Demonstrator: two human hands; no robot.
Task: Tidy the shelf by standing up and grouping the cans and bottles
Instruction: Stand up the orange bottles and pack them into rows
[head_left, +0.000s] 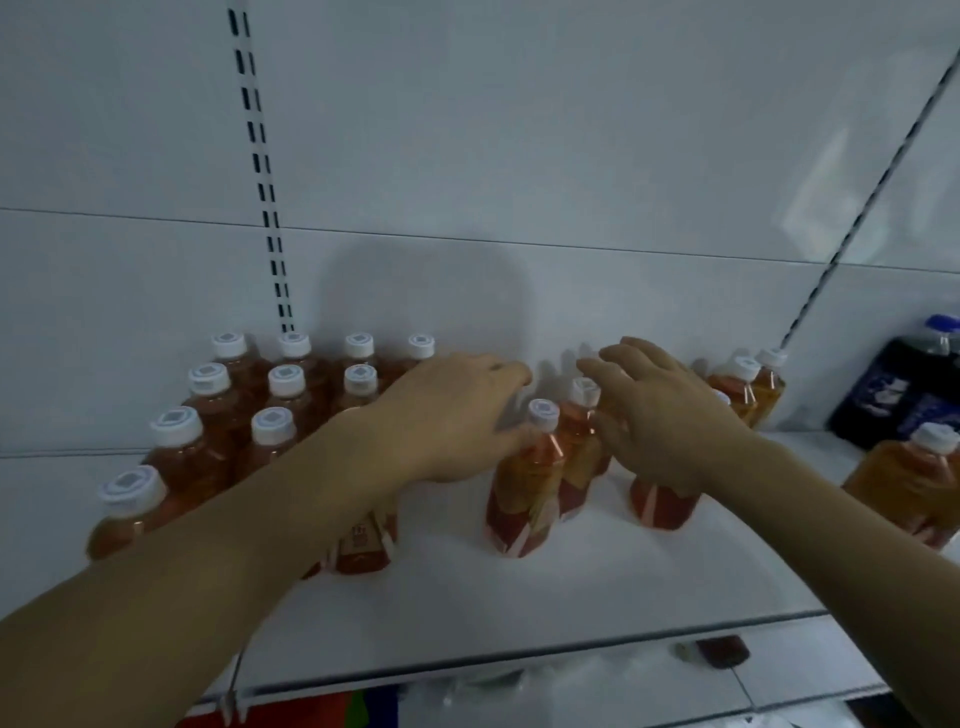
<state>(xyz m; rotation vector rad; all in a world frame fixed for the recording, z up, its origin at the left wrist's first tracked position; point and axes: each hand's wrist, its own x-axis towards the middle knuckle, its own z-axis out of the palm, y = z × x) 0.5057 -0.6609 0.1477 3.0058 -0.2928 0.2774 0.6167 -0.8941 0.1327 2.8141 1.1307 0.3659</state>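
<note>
Amber drink bottles with white caps and red labels stand on a white shelf (597, 582). A tight block of them (223, 415) fills the left side in rows. Two bottles (524, 488) stand one behind the other in the middle, between my hands. My left hand (457, 415) reaches over the block, its fingers bent down beside the front middle bottle; what lies under the palm is hidden. My right hand (660, 415) has its fingers spread, with the palm over the top of another bottle (660, 504). Two more bottles (748, 384) stand at the back right.
A dark blue bottle (893, 395) and another amber bottle (909, 488) stand at the far right. A slotted upright (265, 197) runs up the white back wall. Below the shelf's front edge (519, 670) are coloured packages (322, 712) and a small dark object (722, 649).
</note>
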